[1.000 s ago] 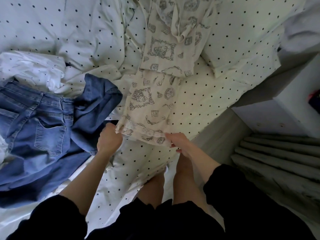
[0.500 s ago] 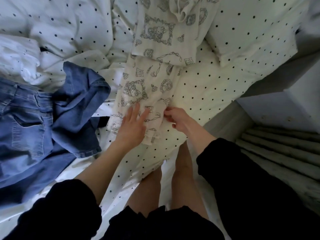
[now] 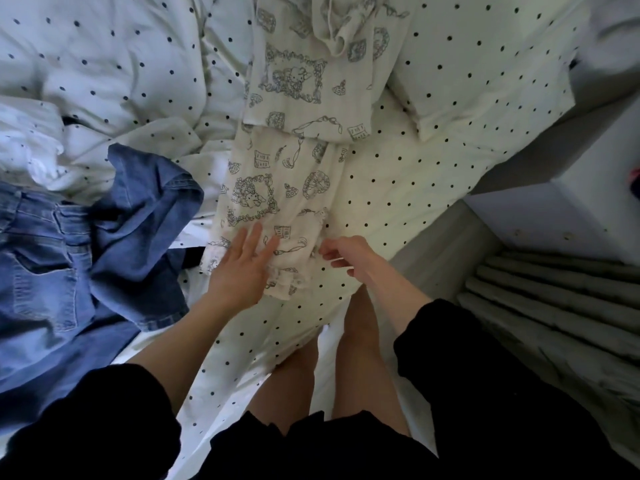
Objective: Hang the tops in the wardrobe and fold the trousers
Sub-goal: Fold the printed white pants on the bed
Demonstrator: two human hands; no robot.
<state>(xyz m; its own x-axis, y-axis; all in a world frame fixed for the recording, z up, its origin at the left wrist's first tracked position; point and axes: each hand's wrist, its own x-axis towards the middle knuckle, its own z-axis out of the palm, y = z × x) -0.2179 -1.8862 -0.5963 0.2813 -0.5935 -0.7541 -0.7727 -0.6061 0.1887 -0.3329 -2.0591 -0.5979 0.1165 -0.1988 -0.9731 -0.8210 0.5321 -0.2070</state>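
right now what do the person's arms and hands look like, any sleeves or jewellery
Both arms wear loose black sleeves pushed up toward the elbows, leaving the forearms bare. The left hand and right hand are bare: no gloves, and no rings, watch or bracelet show on the fingers or wrists. The sleeve fabric is plain, with no visible markings.

The setting is a home bedroom. A white bed sheet with small dark polka dots (image 3: 398,188) is covering a mattress, and a matching dotted pillow (image 3: 485,53) is lying at its far right. Everyday clothing is lying loose on the bedding: blue denim jeans (image 3: 52,258) and cream printed cotton pyjama trousers (image 3: 277,181). A grey ribbed radiator (image 3: 554,299) is standing just beside the bed.
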